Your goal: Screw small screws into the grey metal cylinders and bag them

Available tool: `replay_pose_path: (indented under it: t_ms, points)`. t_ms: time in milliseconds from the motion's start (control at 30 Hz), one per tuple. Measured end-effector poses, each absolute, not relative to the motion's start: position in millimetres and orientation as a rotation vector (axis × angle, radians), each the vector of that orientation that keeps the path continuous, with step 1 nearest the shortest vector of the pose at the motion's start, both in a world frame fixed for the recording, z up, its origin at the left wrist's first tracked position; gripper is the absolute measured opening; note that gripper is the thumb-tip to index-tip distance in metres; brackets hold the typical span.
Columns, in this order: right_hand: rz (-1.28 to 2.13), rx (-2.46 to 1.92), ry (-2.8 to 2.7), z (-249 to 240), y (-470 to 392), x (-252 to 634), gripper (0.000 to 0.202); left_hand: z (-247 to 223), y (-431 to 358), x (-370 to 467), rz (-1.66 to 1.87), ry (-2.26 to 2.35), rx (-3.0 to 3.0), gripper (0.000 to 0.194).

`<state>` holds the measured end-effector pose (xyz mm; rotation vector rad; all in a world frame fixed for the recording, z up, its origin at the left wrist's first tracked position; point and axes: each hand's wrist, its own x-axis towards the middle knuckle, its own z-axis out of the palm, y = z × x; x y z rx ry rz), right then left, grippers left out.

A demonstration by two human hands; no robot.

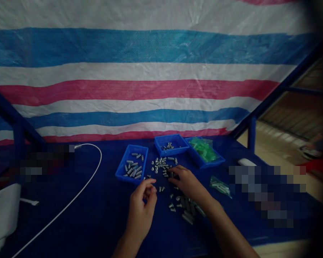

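My left hand (143, 202) is above the table's middle, just in front of a blue tray of metal cylinders (123, 165). Its fingers curl together; whatever they hold, if anything, is too small to make out. Over the right side of a loose pile of small screws (160, 165) reaches my right hand (184, 179), fingers bent down at the pieces. Its fingertips are dim, and I cannot tell if they grip one. More screws and dark cylinders (187, 217) lie below my right forearm.
Behind the pile stands a blue tray with few screws (171, 152); right of it, another holds green bags (204, 149). A clear bag of metal parts (220, 187) lies farther right. A white cable (78, 193) curves across the left. Striped sheeting hangs behind.
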<state>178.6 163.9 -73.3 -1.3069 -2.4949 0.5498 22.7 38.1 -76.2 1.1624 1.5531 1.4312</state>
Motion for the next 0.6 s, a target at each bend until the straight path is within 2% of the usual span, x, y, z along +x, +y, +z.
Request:
replay_pose_path:
  t_ms: [267,400,600]
  points:
    - [0.417,-1.198,-2.316,-68.1,163.3,187.7,0.035,-73.2,38.5,24.5,1.472,1.535,1.144,0.025]
    - [0.563,-1.014,-2.074,-59.4,142.8,173.2,0.042,-67.0,37.5,27.0,1.484,1.446,1.055,0.029]
    - [0.646,-0.730,-2.088,-62.1,106.2,146.3,0.045,-69.4,42.2,21.7,1.481,1.411,1.063,0.030]
